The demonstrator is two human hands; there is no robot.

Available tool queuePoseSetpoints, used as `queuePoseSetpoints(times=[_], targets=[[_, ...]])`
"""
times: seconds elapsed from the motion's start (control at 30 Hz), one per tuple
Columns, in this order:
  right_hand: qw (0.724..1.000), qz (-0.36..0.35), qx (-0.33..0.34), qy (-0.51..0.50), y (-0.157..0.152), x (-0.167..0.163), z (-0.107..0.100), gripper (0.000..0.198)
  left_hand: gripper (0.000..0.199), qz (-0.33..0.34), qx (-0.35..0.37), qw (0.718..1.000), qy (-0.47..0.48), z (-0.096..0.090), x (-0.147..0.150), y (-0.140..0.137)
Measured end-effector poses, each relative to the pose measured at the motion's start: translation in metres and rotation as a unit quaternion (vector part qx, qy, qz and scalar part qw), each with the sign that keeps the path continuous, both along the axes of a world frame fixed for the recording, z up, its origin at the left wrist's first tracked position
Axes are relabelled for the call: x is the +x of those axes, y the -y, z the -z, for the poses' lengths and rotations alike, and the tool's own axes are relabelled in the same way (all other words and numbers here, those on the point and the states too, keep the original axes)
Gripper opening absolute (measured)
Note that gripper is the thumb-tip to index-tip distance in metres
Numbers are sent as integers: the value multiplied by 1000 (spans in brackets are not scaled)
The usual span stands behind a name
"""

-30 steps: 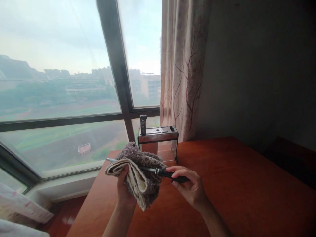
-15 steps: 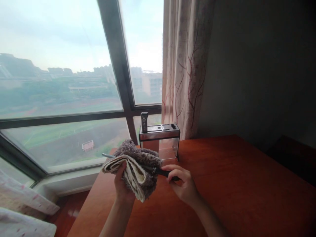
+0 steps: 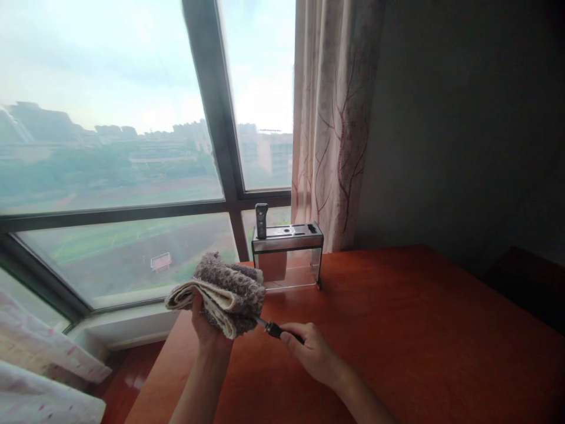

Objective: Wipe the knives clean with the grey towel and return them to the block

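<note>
My left hand (image 3: 210,333) is closed around a folded cloth (image 3: 233,288), grey and fluffy on one side and cream on the other. The cloth wraps a slim metal shaft, which comes out at its right end. That shaft belongs to what looks like a sharpening steel (image 3: 274,329), with a black handle and a silvery collar. My right hand (image 3: 311,350) grips the black handle. Most of the shaft, its tip included, is hidden by the cloth. Behind the cloth stands a clear-sided knife block (image 3: 286,237) with one dark handle (image 3: 261,221) upright at its left end.
A reddish-brown wooden table (image 3: 397,318) lies under my hands and bears the knife block near its far edge. Large windows (image 3: 119,171) rise beyond it on the left. A patterned curtain (image 3: 329,129) hangs behind the block, and more curtain fabric (image 3: 48,383) shows at lower left.
The cloth and my left hand have moved left. The handle has drawn away from the cloth, baring some shaft beside the collar. The tip that stuck out at left is now hidden.
</note>
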State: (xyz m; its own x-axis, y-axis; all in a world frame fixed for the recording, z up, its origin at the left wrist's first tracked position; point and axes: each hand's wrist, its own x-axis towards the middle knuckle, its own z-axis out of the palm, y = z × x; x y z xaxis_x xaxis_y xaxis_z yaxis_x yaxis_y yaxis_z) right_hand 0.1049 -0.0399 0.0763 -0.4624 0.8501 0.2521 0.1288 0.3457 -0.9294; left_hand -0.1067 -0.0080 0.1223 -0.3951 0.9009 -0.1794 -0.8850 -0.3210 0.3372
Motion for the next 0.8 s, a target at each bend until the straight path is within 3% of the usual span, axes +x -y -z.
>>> queuePoseSetpoints(times=[0.1, 0.43, 0.63, 0.8], targets=[[1000, 1, -15, -4, 0, -5, 7, 36, 38, 29, 32, 999, -4, 5, 11, 1], [987, 80, 117, 75, -8, 4, 14, 29, 34, 148, -14, 988, -44, 5, 34, 7], [959, 133, 225, 111, -7, 3, 22, 23, 21, 135, -87, 980, -116, 11, 50, 8], [934, 155, 291, 135, -6, 2, 23, 22, 18, 62, -98, 982, -147, 16, 63, 7]])
